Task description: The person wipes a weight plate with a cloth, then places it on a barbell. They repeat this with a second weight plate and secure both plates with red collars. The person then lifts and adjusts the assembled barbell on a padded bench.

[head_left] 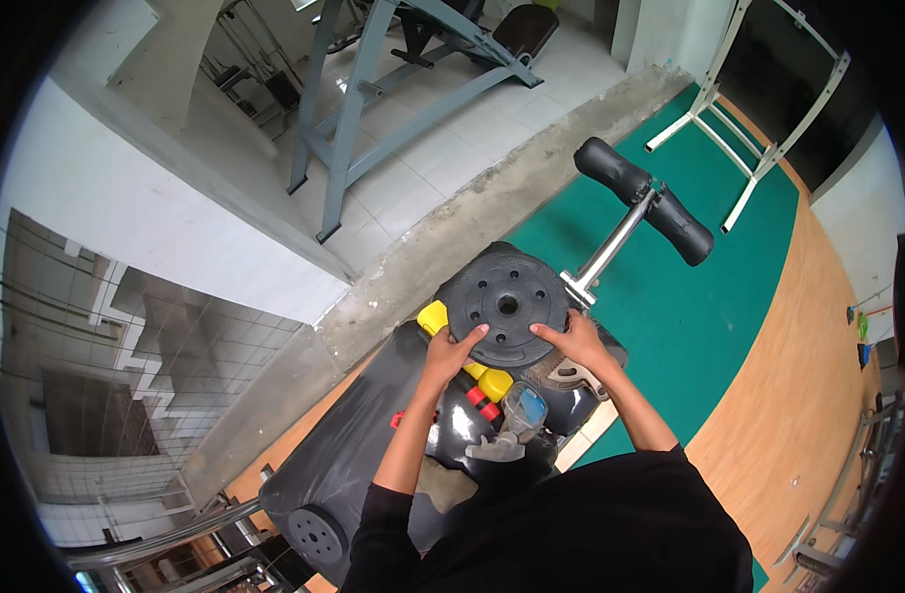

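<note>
Left hand (445, 354) and right hand (577, 343) both have their grip pinching the black plate (530, 308) over the padded surface (339, 440), so it's not let go yet, smaller plate (317, 535) sitting untouched lower left.

a weight plate (489, 308) is between left hand (452, 356) and right hand (577, 341), over the worktop (354, 450), perhaps touching the dumbbell (494, 383); a spray bottle (526, 408) lies nearer, a second plate (317, 535) near left.

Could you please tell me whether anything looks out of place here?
The spray bottle lies on its side on the black bench, close to a yellow dumbbell; it looks tipped over rather than stood upright. No spill is discernible.
</note>
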Tool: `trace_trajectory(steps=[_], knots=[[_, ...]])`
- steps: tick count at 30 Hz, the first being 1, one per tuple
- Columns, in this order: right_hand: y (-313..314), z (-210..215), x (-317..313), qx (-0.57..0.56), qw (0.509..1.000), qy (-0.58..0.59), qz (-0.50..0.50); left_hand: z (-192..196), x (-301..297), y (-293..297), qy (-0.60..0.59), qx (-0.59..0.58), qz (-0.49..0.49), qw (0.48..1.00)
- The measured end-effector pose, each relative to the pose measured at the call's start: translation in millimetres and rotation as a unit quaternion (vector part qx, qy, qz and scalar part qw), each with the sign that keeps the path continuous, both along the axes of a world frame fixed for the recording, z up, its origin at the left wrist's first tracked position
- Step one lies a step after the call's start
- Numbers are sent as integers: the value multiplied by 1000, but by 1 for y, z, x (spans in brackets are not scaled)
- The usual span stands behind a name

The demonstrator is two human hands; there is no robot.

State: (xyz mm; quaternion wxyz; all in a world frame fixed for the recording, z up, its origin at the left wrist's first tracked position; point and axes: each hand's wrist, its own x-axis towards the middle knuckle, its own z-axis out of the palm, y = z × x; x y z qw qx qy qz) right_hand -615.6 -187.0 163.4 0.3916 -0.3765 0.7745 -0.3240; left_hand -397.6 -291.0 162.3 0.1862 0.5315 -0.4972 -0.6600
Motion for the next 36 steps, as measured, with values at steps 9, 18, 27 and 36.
trace_trajectory(steps=[9, 18, 27, 36], knots=[[-31, -57, -36, 40, 999, -6, -12, -45, -43, -37, -65, -14, -6, 998], [-34, -62, -35, 123, 982, 123, 78, -66, -37, -36, -138, -202, -44, 969], [-37, -55, -28, 167, 970, 165, 69, -62, -30, -38, -145, -172, -53, 973], [-16, -20, 0, 3, 985, 174, 22, -36, 108, 22, -37, -36, 70, 996]])
